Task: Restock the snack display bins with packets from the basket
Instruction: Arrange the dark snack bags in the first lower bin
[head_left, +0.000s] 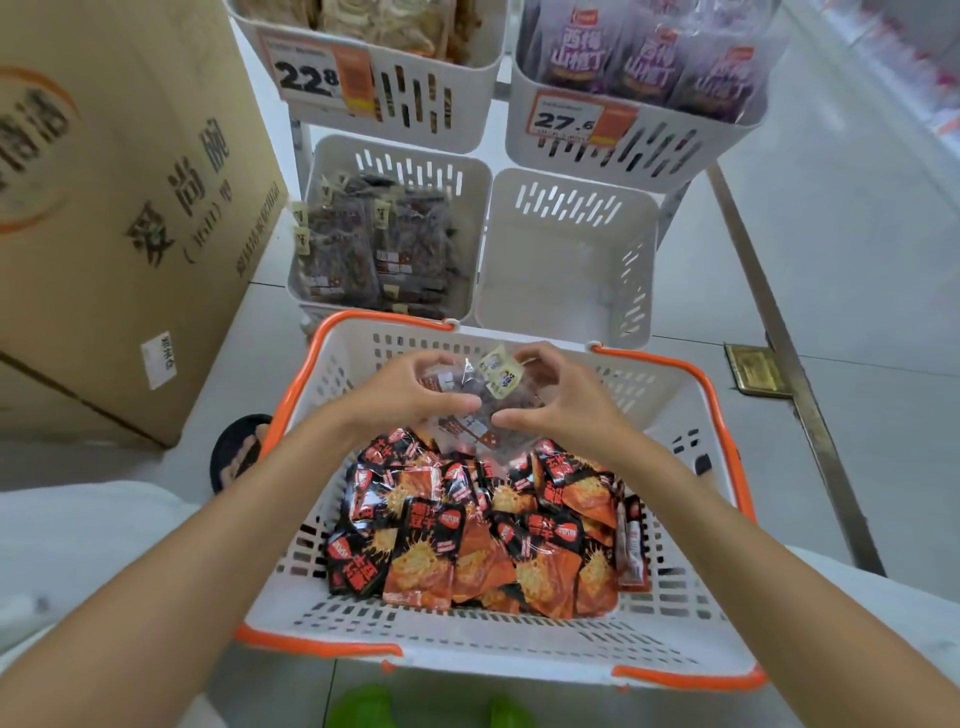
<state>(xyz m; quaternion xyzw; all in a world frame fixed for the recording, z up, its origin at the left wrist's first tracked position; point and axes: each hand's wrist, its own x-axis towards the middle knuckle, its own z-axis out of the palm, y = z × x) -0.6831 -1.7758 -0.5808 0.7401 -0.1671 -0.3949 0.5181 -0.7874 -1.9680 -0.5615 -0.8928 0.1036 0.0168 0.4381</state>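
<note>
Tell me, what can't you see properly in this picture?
Head view:
The clear packets: the left hand and right hand cover them; number unclear.
The upper left bin: contents cut off by the top edge.
The price tag small print: too blurred.
The basket floor: hidden under red packets.
The green shapes: cut by the bottom edge, blurred.

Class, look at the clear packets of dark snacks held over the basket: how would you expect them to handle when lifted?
Probably floppy: the clear packets crumple and sag between the left hand and right hand. Likely slippery, since the film looks glossy. Seemingly light: a loose pinch holds them.
</note>
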